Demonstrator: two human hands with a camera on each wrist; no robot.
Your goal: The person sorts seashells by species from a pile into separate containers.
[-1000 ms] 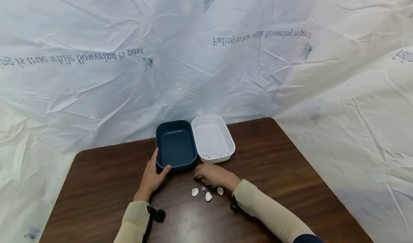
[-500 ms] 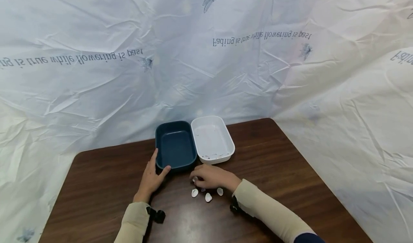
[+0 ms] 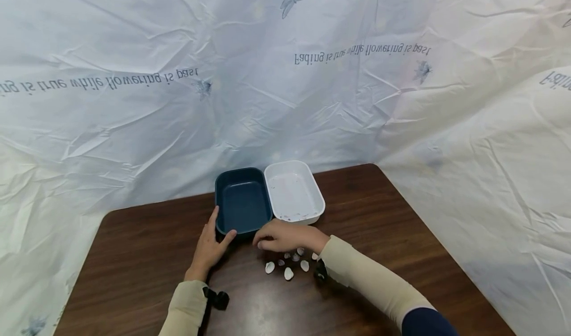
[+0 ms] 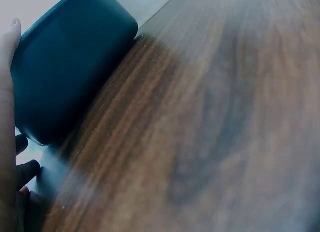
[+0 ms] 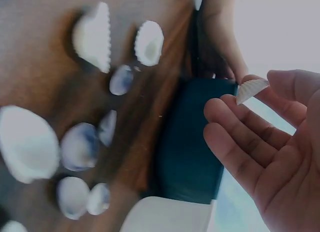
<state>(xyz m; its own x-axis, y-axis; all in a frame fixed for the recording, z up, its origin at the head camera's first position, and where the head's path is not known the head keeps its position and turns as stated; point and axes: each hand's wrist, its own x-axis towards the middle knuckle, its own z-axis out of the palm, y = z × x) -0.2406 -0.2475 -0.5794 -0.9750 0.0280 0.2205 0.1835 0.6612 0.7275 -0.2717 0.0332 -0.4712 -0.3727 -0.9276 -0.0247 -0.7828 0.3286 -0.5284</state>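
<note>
Something is different from half a second ago. Our right hand [image 3: 287,236] was down low over the seashells; now it is up by the near right corner of the dark blue dish [image 3: 243,207]. We can see more of the loose seashells [image 3: 288,273] that it was hiding on the wooden table [image 3: 383,237].

In the right wrist view, our thumb and pointer finger pinch one ribbed white shell [image 5: 251,90], and the other fingers are spread apart. So we think the picking-up part is done for this shell, but it is not in a dish yet.

Our left hand [image 3: 208,247] has not moved. Its fingers and thumb are spread wide, touching the blue dish. The white dish [image 3: 294,197] sits right beside it, with tiny bits inside.
</note>
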